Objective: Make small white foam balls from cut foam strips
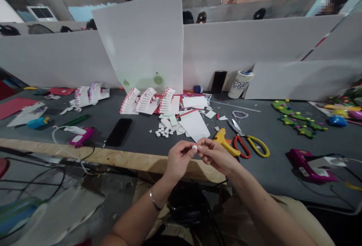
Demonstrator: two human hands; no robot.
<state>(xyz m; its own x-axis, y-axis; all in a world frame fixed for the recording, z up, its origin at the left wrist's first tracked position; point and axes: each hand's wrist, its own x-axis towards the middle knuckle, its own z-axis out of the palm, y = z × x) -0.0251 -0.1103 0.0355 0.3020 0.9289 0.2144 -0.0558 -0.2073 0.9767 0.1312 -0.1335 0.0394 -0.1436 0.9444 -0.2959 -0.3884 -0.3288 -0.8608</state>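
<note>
Okay, on the head camera I have both bare hands raised just past the wooden front edge of the grey-topped workbench (113, 158). The left hand (178, 159) and right hand (216, 156) meet at the fingertips, pinching a small white piece (194, 147) between them. Neither hand has let go, though the fingers look lightly curled rather than clenched. The piece is too small for me to make out its exact shape, and it sits in the air above the bench. A metal bangle (154, 200) circles the left wrist.

Nearest the right hand lies a yellow hot glue gun (223, 142), with red-and-yellow-handled scissors (246, 146) just beside it. Ahead of the hands, a small pile of white beads (164, 132) sits near loose white paper offcuts (194, 125), and behind those are stacks of stepped white paper strips with red edging (145, 101). A black smartphone (118, 132) lies to the left, near a pink glue gun (82, 136). Another pink glue gun (311, 167) sits far right, nearer me than the green foam shapes dotted with coloured buttons (296, 119). A paper cup (240, 84) and a second phone (218, 82) stand against the white partition boards (254, 46).
</note>
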